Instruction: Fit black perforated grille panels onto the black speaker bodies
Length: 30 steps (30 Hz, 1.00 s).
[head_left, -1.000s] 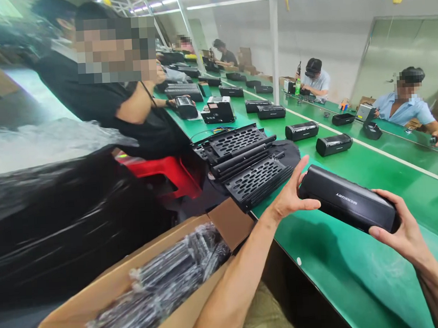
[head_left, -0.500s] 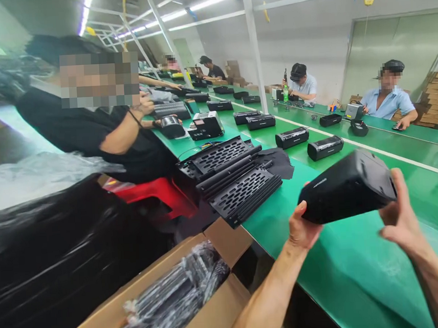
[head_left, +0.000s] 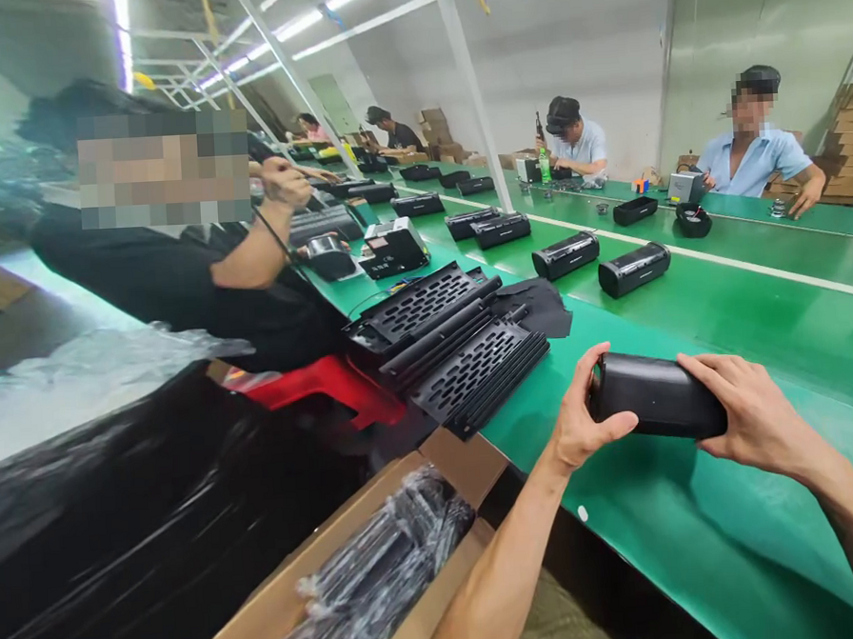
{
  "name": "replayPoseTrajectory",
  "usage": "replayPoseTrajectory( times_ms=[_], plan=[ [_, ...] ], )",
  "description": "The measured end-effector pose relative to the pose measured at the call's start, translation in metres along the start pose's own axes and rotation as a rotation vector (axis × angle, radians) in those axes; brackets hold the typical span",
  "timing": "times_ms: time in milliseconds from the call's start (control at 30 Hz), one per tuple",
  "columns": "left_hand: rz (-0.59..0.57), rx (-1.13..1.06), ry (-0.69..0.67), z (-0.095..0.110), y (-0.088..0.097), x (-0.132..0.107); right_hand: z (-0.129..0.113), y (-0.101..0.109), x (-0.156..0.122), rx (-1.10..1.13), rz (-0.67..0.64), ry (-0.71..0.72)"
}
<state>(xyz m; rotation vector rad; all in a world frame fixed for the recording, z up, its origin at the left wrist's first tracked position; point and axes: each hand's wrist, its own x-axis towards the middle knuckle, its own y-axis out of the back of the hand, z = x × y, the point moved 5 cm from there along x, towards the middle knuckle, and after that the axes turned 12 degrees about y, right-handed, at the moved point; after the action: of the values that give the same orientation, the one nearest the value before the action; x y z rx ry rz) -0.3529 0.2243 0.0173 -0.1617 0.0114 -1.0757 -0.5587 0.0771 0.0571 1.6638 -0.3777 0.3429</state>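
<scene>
Right of two perforated panels, a worker's left hand and right hand grip one black casing by its ends above a green workbench. Beyond the panels sit two pairs of similar casings; beside them, one dark cloth; nearer, one open carton, partly blocked by the left forearm.

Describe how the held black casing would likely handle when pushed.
The black casing is probably stiff, showing no sag between the left hand and right hand. Its smooth, shiny surface may slip; its broad face suggests sliding over rolling.
</scene>
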Motion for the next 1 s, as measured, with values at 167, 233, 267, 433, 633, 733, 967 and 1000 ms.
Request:
replayPoseTrajectory(
  times_ms=[167,233,267,433,633,733,967,1000],
  plan=[
    [0.137,-0.028,-0.097,-0.005,0.015,-0.004,0.021,-0.006,-0.002,0.389,0.184,-0.11],
    [0.145,-0.04,-0.101,-0.003,0.022,-0.005,0.03,-0.009,-0.004,0.575,0.258,-0.167],
    [0.115,-0.029,-0.085,-0.002,0.023,-0.005,0.032,-0.01,-0.005,0.632,0.291,-0.19],
    [0.052,0.062,-0.085,0.006,0.025,-0.01,0.023,-0.008,-0.005,0.688,0.393,-0.241],
    [0.143,0.048,-0.078,0.004,0.023,-0.008,0.017,-0.008,-0.003,0.762,0.42,-0.335],
    [0.185,0.091,0.045,-0.003,0.027,0.006,0.032,-0.027,-0.005,0.985,0.315,-0.588],
    [0.141,0.012,0.252,-0.014,0.031,0.035,0.043,-0.052,-0.014,1.411,0.094,-0.806],
    [0.165,-0.016,0.253,-0.015,0.03,0.037,0.042,-0.051,-0.014,1.42,0.117,-0.765]
  ],
)
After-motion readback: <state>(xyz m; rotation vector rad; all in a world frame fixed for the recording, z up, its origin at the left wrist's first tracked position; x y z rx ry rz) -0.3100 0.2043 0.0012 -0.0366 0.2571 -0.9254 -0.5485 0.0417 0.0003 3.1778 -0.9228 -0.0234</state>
